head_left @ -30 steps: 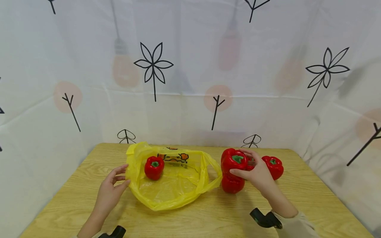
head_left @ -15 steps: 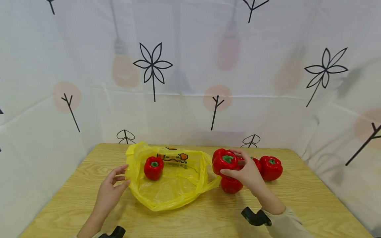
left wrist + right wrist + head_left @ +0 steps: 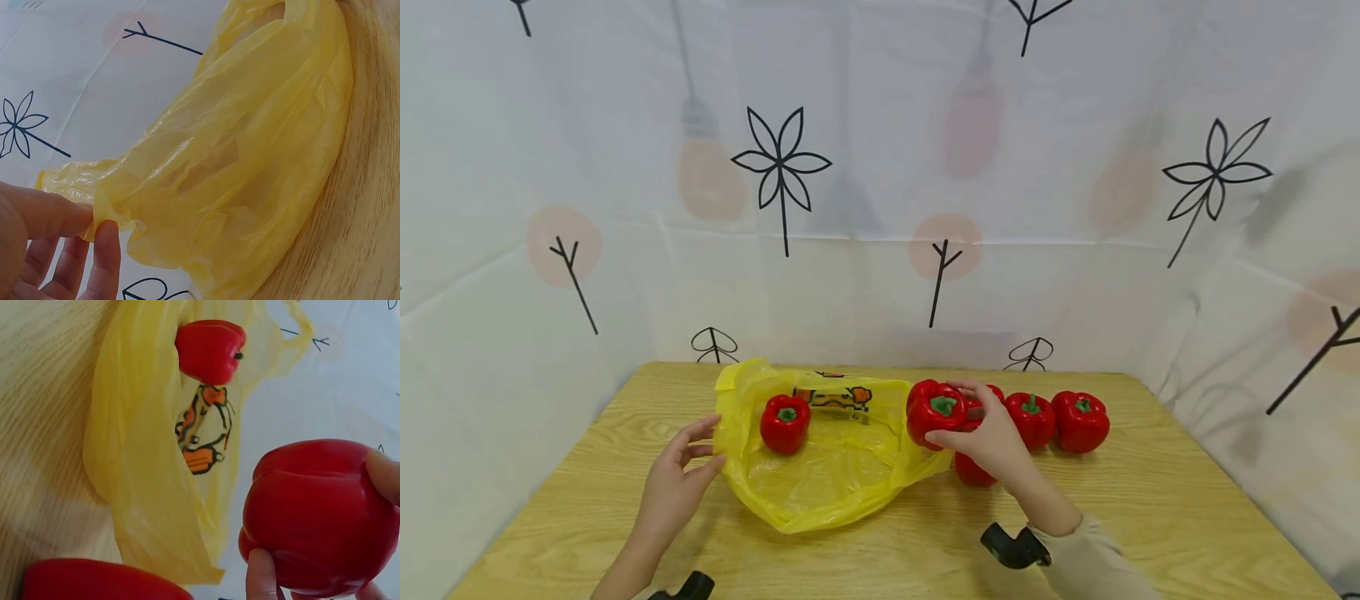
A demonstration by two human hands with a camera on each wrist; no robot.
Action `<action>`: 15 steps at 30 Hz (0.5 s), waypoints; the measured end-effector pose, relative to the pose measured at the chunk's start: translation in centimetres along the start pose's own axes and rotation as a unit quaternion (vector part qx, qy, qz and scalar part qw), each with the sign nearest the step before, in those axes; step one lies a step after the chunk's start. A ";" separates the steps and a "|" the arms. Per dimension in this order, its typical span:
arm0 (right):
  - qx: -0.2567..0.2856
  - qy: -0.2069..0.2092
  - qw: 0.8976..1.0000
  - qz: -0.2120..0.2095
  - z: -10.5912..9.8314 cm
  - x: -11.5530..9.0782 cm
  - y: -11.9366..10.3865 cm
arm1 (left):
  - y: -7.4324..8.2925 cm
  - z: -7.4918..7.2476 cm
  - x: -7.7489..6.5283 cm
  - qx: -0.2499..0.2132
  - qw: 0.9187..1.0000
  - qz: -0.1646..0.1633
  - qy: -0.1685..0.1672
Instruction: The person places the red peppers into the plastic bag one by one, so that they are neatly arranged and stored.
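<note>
The right hand (image 3: 981,433) grips a red bell pepper (image 3: 928,414) in its fingers beside the right rim of the yellow plastic bag (image 3: 808,521), whose open mouth lies leftward; the left hand's (image 3: 673,479) fingers pinch the bag's left edge.

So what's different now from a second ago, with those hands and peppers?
The right hand carried its red pepper leftward; in the head view it now overlaps the right side of the yellow bag. Nothing was newly grasped or let go. The left hand still pinches the bag's left edge, and the pepper inside the bag stayed put.
</note>
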State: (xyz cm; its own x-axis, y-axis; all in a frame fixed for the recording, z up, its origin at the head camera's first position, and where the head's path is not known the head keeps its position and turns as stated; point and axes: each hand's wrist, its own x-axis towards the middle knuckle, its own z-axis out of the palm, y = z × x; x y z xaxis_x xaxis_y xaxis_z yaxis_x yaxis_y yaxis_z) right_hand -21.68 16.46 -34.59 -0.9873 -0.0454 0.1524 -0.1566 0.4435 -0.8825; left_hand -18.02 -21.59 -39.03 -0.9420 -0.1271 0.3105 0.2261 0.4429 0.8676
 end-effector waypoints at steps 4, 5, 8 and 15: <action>0.001 -0.002 1.000 -0.010 0.7 0.1 -0.3 | -0.1 0.0 0.0 -0.002 1.000 0.002 -0.001; 0.004 -0.002 1.000 -0.012 0.9 0.2 -0.3 | -0.1 0.0 0.0 -0.003 1.000 0.003 0.000; 0.013 -0.007 1.000 -0.015 1.5 0.3 -0.4 | -0.1 0.0 0.0 -0.003 1.000 0.003 0.000; 0.037 -0.016 0.999 -0.016 3.0 0.9 -0.6 | -0.1 0.0 0.0 -0.002 1.000 0.006 0.000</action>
State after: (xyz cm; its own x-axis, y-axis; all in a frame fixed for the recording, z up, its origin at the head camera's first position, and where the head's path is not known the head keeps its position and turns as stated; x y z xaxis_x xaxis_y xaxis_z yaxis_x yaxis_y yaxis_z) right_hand -22.56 13.48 -35.27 -0.9821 -0.0869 0.1673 -0.1878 0.3745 -0.9080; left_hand -18.06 -21.63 -39.14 -0.9394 -0.1222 0.3203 0.2377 0.4414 0.8653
